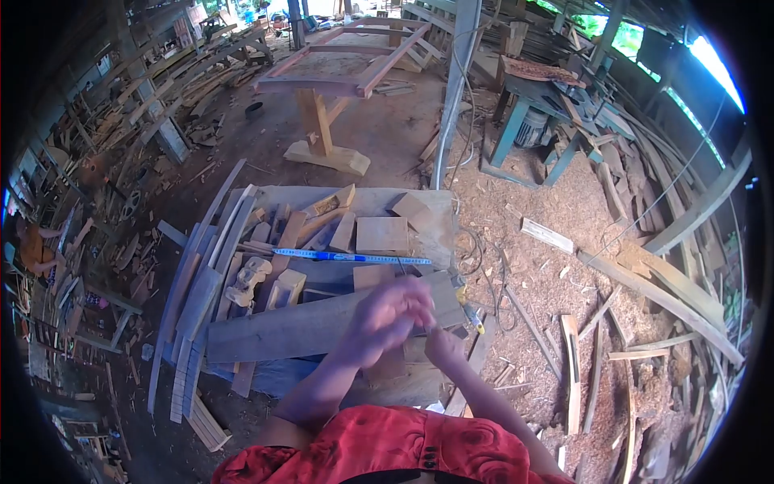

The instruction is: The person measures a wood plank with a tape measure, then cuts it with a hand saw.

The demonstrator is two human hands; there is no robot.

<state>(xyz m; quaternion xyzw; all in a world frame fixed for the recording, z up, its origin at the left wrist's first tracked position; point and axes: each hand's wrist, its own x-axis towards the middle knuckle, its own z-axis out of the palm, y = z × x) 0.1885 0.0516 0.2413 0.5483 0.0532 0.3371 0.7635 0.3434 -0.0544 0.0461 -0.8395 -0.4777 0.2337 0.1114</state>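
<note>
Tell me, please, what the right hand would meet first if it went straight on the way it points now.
The right hand would probably meet the left hand first, just ahead of it, though depth is unclear and it might pass beneath.

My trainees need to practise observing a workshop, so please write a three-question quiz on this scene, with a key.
1. Multiple choice: Where does the blue-and-white numbered strip lie?
A) On the floor
B) Among wood pieces on the workbench
C) Across the person's lap

2. True or false: The person's left hand and right hand are at opposite ends of the workbench.

3. Fill in the blank: Beyond the workbench, on the right of the view, a motor sits beneath a machine table whose legs are ____ in colour.

Key:
1. B
2. False; they are close together, at its near side.
3. Teal (blue-green)
</note>
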